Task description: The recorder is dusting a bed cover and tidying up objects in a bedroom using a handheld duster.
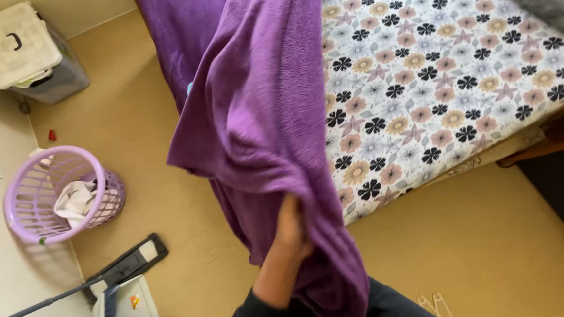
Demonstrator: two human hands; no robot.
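Hand [292,234] low centre, which one unclear | fingers clenched in purple blanket [259,114] | I noted cloth hanging lengthwise toward upper frame, beside bed [434,68].

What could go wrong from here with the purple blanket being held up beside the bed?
The purple blanket hangs from one visible hand, which grips it low while most of the cloth drapes loose; it could slip and drop to the floor. Its lower folds hang near the person's legs, so a step might catch them. The mop and laundry basket lie close by, a possible trip hazard when moving left.
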